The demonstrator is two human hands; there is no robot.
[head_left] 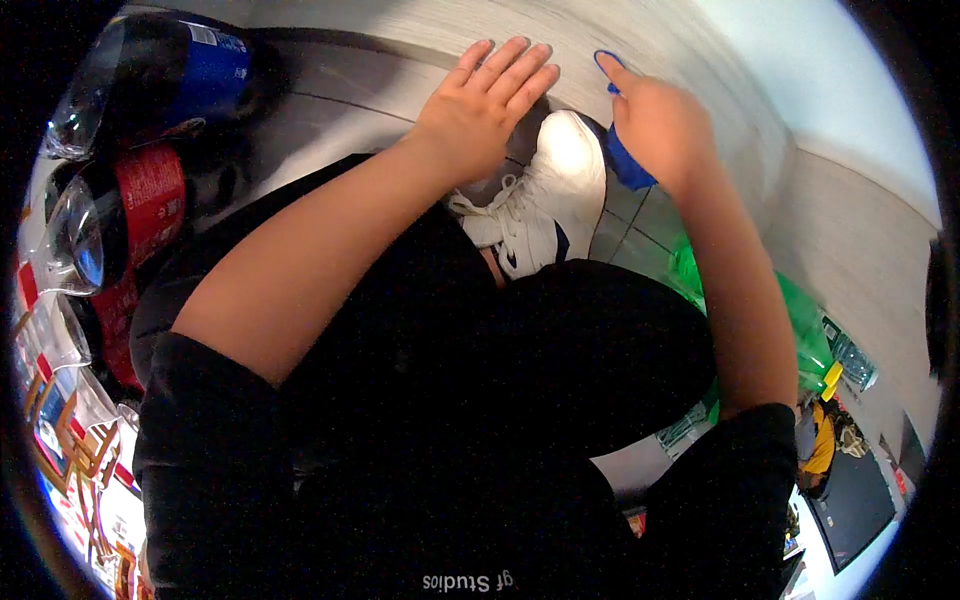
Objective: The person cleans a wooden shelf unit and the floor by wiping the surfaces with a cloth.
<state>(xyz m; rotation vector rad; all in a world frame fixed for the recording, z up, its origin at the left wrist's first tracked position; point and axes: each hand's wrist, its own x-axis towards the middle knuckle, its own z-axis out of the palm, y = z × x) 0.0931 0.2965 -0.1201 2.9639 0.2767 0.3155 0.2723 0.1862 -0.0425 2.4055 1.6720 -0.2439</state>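
My left hand point(482, 100) is stretched out, fingers extended, and seems to rest against the pale wood-look panel point(390, 25). My right hand point(662, 130) is closed on a blue cloth point(627, 163), with a loop of it showing by the index finger, which points toward the panel. Most of the cloth is hidden behind the hand. Between and below the two hands is a white lace-up shoe point(550, 190) on my foot, over the dark tiled floor point(625, 220).
Large bottles with a blue label point(212, 70) and a red label point(150, 200) stand close on the left. A green bottle point(805, 330) lies by my right forearm. On the right, a wood-look panel point(860, 200) meets the pale wall. A black flat object point(850, 510) is at lower right.
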